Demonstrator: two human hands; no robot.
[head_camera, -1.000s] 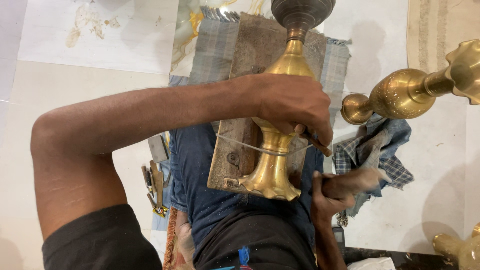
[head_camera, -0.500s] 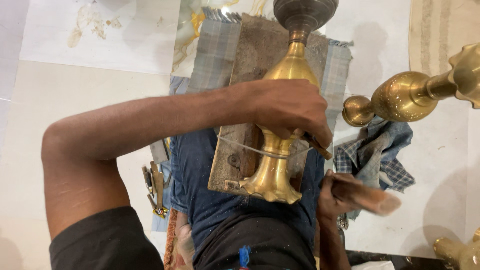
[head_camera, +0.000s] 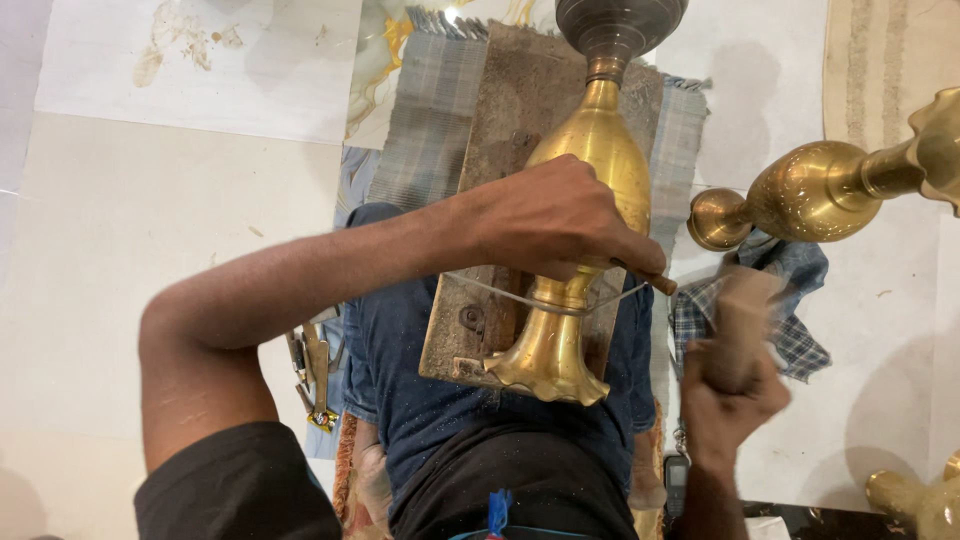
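Pale floor tiles surround a seated person whose lap carries a wooden board (head_camera: 500, 200). Nearest, the right hand (head_camera: 735, 395) clenches a blurred wooden mallet (head_camera: 738, 325); farther, the left hand (head_camera: 555, 220) pinches a small chisel (head_camera: 648, 277) against the brass vase (head_camera: 585, 190) lying on the board. The brass looks mostly smooth, so I judge the chasing barely begun.

Three brass vessels (head_camera: 585, 250) (head_camera: 825, 185) (head_camera: 925, 500), one wooden board (head_camera: 520, 150), two checked cloths (head_camera: 430, 100) (head_camera: 790, 300), two hands (head_camera: 555, 215) (head_camera: 735, 400)

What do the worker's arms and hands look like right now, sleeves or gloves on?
Both hands are bare, no gloves. The left hand comes off a bare forearm with a short black sleeve at the upper arm. The right hand is motion-blurred; no sleeve shows on its forearm.
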